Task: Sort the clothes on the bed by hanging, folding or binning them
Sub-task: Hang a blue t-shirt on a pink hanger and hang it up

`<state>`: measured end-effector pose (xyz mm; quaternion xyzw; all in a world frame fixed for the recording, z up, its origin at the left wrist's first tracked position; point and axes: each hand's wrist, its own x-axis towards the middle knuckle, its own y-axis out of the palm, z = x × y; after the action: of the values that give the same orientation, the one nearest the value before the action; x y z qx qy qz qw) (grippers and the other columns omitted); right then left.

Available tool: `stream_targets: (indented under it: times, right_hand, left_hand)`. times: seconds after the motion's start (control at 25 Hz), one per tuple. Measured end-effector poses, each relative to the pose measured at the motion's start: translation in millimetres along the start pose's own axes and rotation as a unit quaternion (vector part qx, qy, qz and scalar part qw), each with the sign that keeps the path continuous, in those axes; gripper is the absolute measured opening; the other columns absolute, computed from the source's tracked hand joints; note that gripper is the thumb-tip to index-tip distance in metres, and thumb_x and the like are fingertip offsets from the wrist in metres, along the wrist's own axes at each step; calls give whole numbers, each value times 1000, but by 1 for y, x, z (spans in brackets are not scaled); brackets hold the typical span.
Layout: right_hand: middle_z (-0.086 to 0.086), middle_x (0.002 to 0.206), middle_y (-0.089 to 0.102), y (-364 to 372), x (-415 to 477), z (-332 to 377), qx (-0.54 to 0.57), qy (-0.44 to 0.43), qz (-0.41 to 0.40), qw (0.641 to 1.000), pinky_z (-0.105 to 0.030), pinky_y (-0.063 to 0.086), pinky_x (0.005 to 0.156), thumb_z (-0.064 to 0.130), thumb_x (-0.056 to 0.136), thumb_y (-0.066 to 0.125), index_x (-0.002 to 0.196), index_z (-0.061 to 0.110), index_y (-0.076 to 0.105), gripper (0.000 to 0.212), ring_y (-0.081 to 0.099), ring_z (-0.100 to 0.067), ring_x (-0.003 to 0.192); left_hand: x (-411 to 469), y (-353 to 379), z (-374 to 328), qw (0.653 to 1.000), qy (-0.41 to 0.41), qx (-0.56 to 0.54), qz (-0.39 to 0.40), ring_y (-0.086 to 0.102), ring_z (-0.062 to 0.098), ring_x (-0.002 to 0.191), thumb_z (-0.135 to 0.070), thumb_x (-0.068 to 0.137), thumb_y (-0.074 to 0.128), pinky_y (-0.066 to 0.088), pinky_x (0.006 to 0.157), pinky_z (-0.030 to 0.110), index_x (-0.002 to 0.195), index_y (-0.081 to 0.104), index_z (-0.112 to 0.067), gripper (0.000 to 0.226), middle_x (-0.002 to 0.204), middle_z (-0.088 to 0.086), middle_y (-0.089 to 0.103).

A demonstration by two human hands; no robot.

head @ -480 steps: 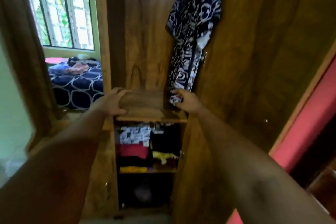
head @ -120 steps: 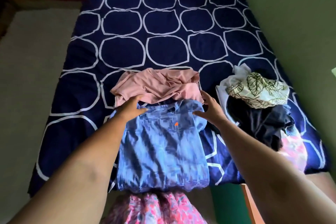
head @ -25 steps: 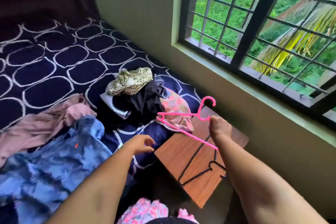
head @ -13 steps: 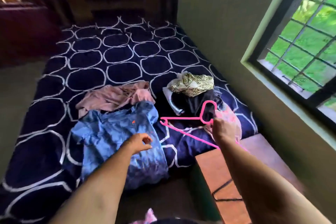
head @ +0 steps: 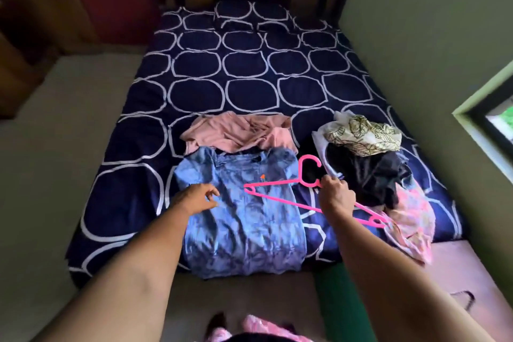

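Your bed [head: 249, 78], under a navy sheet printed with white rings, fills most of the view. At its near edge the blue shirt [head: 244, 230] lies flat and spread out, collar away from you, with a small orange mark on the chest. To the right sits a heap of 3 pieces: a dark garment [head: 369, 175] in the middle, a cream leaf-print cloth [head: 363, 136] on top at the far side, and a pink floral garment [head: 410, 219] trailing off the near corner onto the wooden side table [head: 458, 272]. Just beyond the shirt's collar a crumpled dusty-pink top [head: 238, 133] touches it.

Your right hand [head: 334, 194] is clenched round the neck of the pink plastic hanger [head: 288, 199], right below the hook. You hold it above the bed, between the shirt and the heap, with 1 end over the shirt's chest and the other over the floral garment.

Your left hand [head: 194, 198] is over the shirt's left sleeve, fingers loosely curled and holding nothing; whether it touches the cloth is unclear. A black hanger [head: 469, 297] lies on the side table.
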<state>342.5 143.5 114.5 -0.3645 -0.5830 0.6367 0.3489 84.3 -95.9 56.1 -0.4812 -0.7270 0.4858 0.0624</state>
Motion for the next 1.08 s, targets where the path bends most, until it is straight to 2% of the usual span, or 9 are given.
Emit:
stream_targets:
  times: [0.16,0.36,0.44,0.56,0.64,0.72,0.88,0.96,1.08]
  right_hand:
    - [-8,112,62,3,18,22,20,-15,13,1000,-41,46,81,14,93,42,107,16,56,20,55,-31,109]
    - [-12,108,64,11,66,34,36,-64,44,996,-40,45,81,4,88,42,105,15,48,21,61,-30,105]
    - [-10,112,63,20,88,34,36,-84,54,994,-41,43,82,2,87,40,109,16,46,27,58,-29,107]
    - [-10,119,58,33,112,40,69,-92,82,990,-44,40,86,3,87,37,123,20,44,40,55,-31,111]
    - [-13,118,57,42,120,46,93,-92,100,986,-43,41,85,6,89,36,125,20,43,40,56,-34,108]
    - [-15,113,59,54,130,52,112,-99,114,982,-41,40,80,7,88,38,116,17,45,30,57,-35,103]
    - [-9,109,62,92,145,61,129,-119,120,977,-41,42,79,5,86,42,104,17,49,23,59,-34,101]
    - [-9,106,63,108,147,64,130,-122,122,976,-43,41,81,3,85,43,104,17,51,25,59,-34,100]
    - [-12,102,63,139,154,66,115,-104,129,979,-43,40,81,0,86,44,106,15,52,27,60,-36,98]
  left_hand:
    - [5,-1,5,1000,-8,-15,5,53,7,76,-27,78,78,34,58,6,103,59,-32,31,88,-10,59]
    - [26,-4,-5,999,-38,-20,-2,58,9,78,-28,79,78,38,60,11,101,60,-34,30,88,-12,62]
    - [34,-11,-12,998,-58,-12,-12,59,8,79,-26,82,73,36,54,7,104,62,-32,26,90,-13,63]
    - [53,-19,-16,996,-85,-8,-35,54,-3,65,-30,85,69,35,46,5,104,63,-31,20,90,-14,63]
    - [64,-19,-15,995,-94,3,-43,53,-4,60,-33,86,68,34,49,5,104,64,-30,19,95,-12,66]
    - [80,-18,-9,993,-101,12,-51,56,5,61,-33,87,66,40,57,13,105,65,-27,18,99,-9,68]
    - [123,-10,17,988,-105,90,-69,64,17,86,-27,90,58,51,77,29,109,66,-28,20,112,-7,66]
    - [145,-4,32,983,-90,145,-67,58,17,109,-30,91,55,50,86,33,113,64,-30,23,119,-7,62]
    - [185,7,53,976,-58,210,-24,46,16,124,-29,93,51,47,90,33,121,59,-29,29,130,-8,53]
